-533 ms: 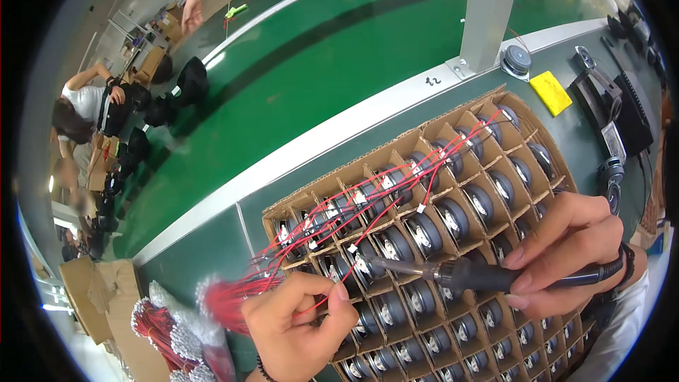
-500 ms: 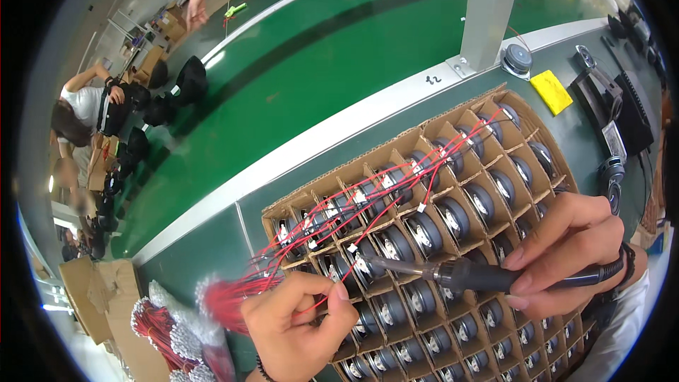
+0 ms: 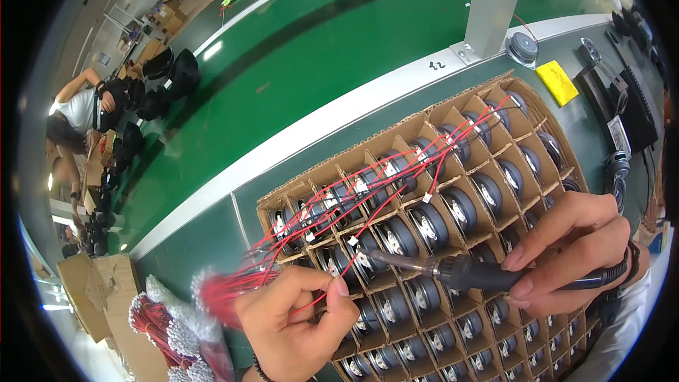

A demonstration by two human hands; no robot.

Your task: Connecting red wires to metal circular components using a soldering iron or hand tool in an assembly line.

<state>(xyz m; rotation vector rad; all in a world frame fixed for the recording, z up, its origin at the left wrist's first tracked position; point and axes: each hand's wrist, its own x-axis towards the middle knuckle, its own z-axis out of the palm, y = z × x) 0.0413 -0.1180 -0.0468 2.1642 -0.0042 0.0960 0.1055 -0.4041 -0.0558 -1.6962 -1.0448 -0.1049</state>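
Observation:
A cardboard tray with dividers (image 3: 417, 119) holds rows of small round speakers (image 3: 429, 228), one to a cell, tilted with their metal terminals showing. My right hand (image 3: 566, 258) grips a soldering iron (image 3: 470, 274) by its black handle. The iron's tip rests at or very near the terminal of a speaker in the second row; exact contact is hard to make out. Below and left of it, my left hand (image 3: 293, 325) pinches a thin red wire (image 3: 348, 269) between thumb and forefinger, its end reaching that terminal. More red and black wires (image 3: 368, 191) lie across the tray's far rows.
Bundles of red wires with white connectors (image 3: 173, 332) lie at lower left beside cardboard (image 3: 117, 290). A yellow sponge (image 3: 557, 83), a loose speaker (image 3: 522, 48) and a black stand (image 3: 633, 110) are at far right. Beyond runs a green conveyor (image 3: 311, 64); a person (image 3: 81, 110) works across it.
The view has shifted slightly. My hands, the iron and the red wire keep nearly the same positions. Another person's hand at the top has drawn back toward the edge.

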